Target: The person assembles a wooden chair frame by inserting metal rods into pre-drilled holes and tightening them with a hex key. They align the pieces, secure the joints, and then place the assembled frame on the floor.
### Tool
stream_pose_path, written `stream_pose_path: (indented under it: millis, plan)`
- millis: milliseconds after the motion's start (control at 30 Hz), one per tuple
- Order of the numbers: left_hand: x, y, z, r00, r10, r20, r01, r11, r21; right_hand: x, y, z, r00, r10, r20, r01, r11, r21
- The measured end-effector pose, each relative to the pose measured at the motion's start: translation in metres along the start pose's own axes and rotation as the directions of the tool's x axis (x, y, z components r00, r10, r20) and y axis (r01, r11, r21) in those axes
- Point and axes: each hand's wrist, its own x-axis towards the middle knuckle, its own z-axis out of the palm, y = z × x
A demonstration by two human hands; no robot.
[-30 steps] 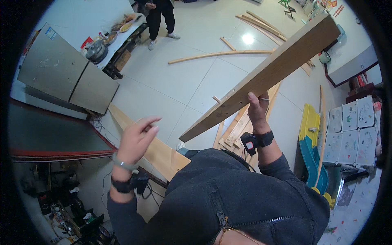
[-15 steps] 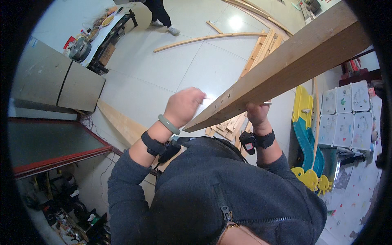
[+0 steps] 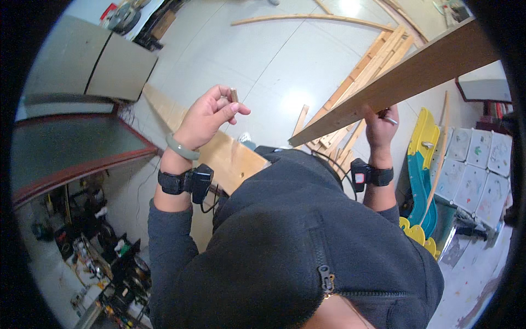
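Note:
Raised in front of me on the left, my left hand (image 3: 211,112) pinches a short cylindrical peg (image 3: 234,95) between thumb and fingers. A long wooden beam (image 3: 408,81) slants from near my waist up to the upper right. My right hand (image 3: 382,129) is closed at the beam's underside, with a slim silvery rod (image 3: 390,120) sticking out of its fingers. Whether those fingers also bear the beam's weight is partly hidden. Beside my left forearm, a pale wooden board (image 3: 224,159) with a small hole in it reaches away to the left.
Several wooden slats (image 3: 361,71) lie piled on the tiled floor beyond the beam, with a curved strip (image 3: 307,17) farther off. At right stand a yellow and teal slide (image 3: 419,164) and white storage cubes (image 3: 471,164). Left are a grey cabinet (image 3: 118,68) and a red-framed dark panel (image 3: 76,148).
My left hand has moved left and up, away from the beam's end, and the peg now shows in it. Beam and right hand have shifted right in view. The beam's holes no longer show.

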Motion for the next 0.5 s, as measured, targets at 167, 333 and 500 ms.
stream_pose_path:
  millis: [167,333,500]
  plan:
    - [-0.024,-0.01,-0.003,0.997,-0.076,-0.027,0.078,0.995,0.061,-0.003,0.009,0.006,0.997,0.047,0.057,-0.028,0.952,-0.304]
    - [-0.042,-0.022,0.011,0.998,-0.011,-0.055,0.009,0.999,-0.038,-0.01,0.013,0.011,0.997,0.05,0.051,-0.039,0.98,-0.193]
    - [-0.065,-0.038,0.016,0.981,-0.052,-0.185,0.083,0.983,0.164,-0.006,0.02,-0.005,1.0,-0.001,-0.016,-0.001,0.995,-0.097]
